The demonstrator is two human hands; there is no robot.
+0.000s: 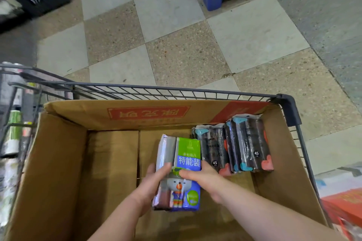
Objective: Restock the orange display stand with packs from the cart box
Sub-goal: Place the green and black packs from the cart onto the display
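**Pack gripped by both hands inside the cart box**

Head view: the blue-and-green pack [186,162] is held at lower centre of the frame, inside the cart box [58,162], with its long axis running up the frame. The left hand [150,186] is clamped on its left edge and the right hand [203,180] on its right edge, thumb laid across the face. Black packs [244,146] are stood just to its right. The orange display stand cannot be made out, so a straight lift out of the box is judged to be called for.
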